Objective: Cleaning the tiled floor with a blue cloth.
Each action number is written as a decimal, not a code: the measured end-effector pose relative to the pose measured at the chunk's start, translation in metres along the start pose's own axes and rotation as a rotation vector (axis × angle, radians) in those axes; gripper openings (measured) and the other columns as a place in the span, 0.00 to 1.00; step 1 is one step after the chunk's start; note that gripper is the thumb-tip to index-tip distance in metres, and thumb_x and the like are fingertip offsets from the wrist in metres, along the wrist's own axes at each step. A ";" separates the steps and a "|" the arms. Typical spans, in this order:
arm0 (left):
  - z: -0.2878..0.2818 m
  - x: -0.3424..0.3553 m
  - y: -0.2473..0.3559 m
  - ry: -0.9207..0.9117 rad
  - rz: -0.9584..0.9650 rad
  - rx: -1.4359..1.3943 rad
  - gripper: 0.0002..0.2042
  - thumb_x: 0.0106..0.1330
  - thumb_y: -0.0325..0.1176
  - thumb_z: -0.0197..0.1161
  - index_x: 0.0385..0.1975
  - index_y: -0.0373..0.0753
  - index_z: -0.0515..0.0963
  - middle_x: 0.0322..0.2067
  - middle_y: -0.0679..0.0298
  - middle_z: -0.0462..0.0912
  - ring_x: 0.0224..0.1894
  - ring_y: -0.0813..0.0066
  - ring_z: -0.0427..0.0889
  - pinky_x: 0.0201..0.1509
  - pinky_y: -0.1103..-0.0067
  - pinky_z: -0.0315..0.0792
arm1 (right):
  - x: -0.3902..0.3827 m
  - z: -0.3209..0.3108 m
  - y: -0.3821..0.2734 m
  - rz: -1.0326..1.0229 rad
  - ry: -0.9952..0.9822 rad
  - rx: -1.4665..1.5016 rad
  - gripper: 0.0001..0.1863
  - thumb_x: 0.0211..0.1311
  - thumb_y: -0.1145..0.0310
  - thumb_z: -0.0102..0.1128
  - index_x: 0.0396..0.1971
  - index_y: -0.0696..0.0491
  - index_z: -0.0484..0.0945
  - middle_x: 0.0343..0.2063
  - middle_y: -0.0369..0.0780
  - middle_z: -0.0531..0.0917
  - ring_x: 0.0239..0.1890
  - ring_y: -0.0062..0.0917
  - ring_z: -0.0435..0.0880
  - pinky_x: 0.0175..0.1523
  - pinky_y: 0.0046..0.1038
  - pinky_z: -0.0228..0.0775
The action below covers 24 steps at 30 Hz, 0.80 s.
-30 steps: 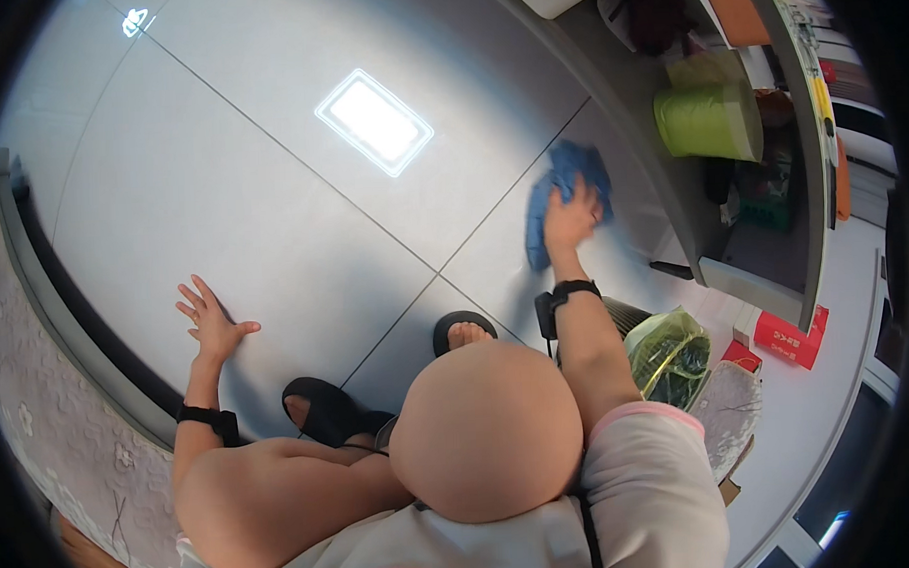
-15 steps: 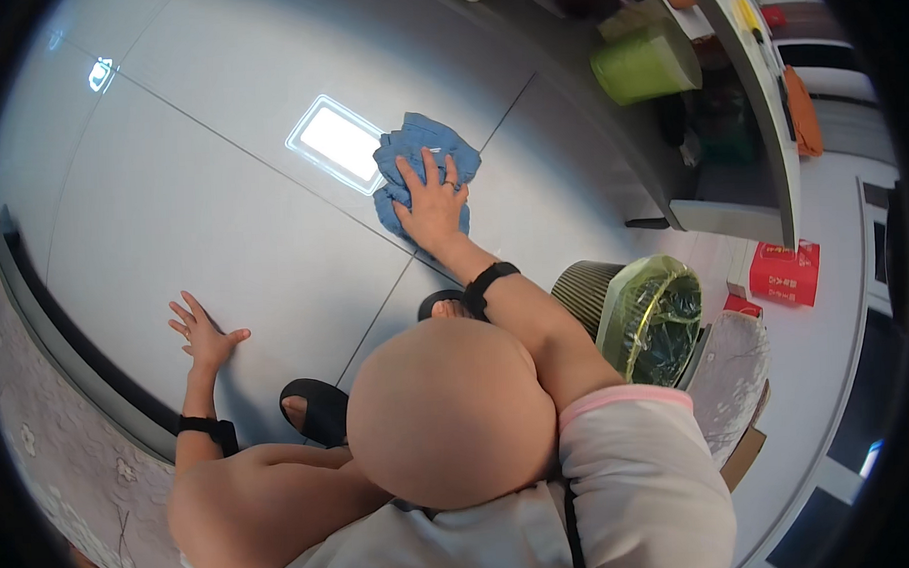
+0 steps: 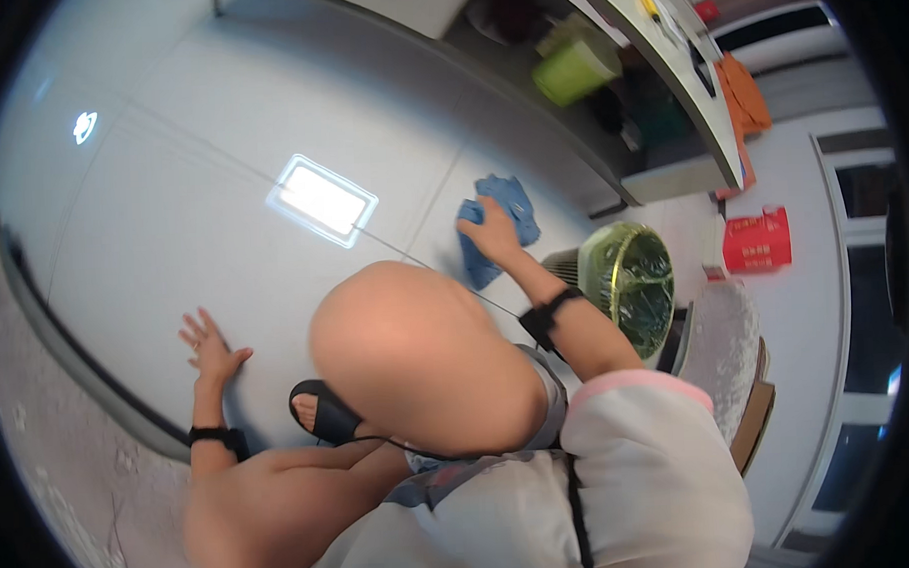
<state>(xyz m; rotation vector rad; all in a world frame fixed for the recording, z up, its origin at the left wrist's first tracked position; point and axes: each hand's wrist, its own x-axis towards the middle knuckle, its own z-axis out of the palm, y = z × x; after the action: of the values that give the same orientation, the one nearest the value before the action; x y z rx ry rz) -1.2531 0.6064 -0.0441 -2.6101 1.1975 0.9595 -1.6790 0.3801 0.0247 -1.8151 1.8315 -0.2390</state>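
My right hand is on a crumpled blue cloth against the tiled floor. Its fingers look bent into the fabric, with the thumb out to the left, and part of the cloth shows on either side of it. Off to the left, my left hand holds nothing, its fingers spread, close to the floor tiles. Both wrists wear black bands. My bent knee lies between the two arms, and a foot in a black sandal shows below it.
A bin with a lined rim stands just right of my right forearm. Beyond the cloth is a desk with a green container underneath. A red box sits farther right; a patterned bed side borders the left.
My right hand and the cloth have moved right, toward the desk and bin. The fingers have gone from spread flat to bent. My left hand stays spread, and the view has shifted.
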 end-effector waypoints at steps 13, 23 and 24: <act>-0.022 -0.010 0.014 -0.133 -0.066 -0.018 0.60 0.38 0.50 0.72 0.64 0.42 0.32 0.64 0.49 0.26 0.65 0.42 0.29 0.58 0.47 0.50 | -0.200 -0.228 0.259 0.438 0.549 -0.846 0.28 0.48 0.59 0.61 0.46 0.62 0.68 0.43 0.51 0.74 0.46 0.42 0.73 0.55 0.38 0.59; -0.019 0.018 0.004 -0.137 -0.056 -0.311 0.45 0.44 0.49 0.68 0.61 0.41 0.52 0.65 0.51 0.34 0.64 0.41 0.38 0.59 0.48 0.50 | -0.203 -0.175 0.229 0.400 -0.022 -0.243 0.11 0.51 0.69 0.54 0.31 0.63 0.72 0.23 0.45 0.74 0.28 0.28 0.75 0.33 0.29 0.63; -0.013 0.027 0.008 -0.127 -0.054 -0.322 0.45 0.44 0.49 0.68 0.61 0.41 0.52 0.65 0.51 0.34 0.64 0.41 0.38 0.59 0.48 0.50 | -0.206 -0.175 0.223 0.301 0.011 -0.305 0.10 0.51 0.70 0.53 0.29 0.63 0.72 0.21 0.45 0.74 0.26 0.27 0.75 0.31 0.29 0.64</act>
<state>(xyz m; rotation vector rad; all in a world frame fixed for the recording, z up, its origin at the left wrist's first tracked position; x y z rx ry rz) -1.2386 0.5791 -0.0482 -2.7473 1.0093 1.3868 -1.9706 0.5523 0.1141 -1.6959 2.2130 0.1511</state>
